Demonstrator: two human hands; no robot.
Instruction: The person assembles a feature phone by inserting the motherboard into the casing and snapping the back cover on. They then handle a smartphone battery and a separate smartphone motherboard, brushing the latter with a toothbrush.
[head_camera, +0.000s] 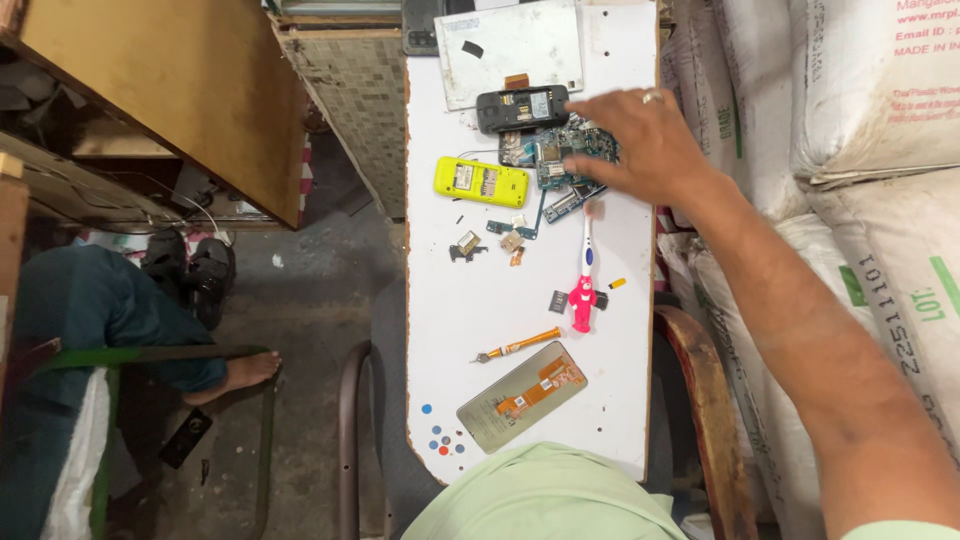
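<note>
Phone parts lie across the white table: a yellow handset at the left, then a black handset, with a pink toothbrush nearer the person. Farther right, the right hand rests spread, fingers apart, on a bluish circuit board, clamped on nothing; the left hand is out of sight.

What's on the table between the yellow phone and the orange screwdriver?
Head view: a few small loose metal and connector parts lie below the yellow phone; past them the white table is bare down to the orange screwdriver.
</note>
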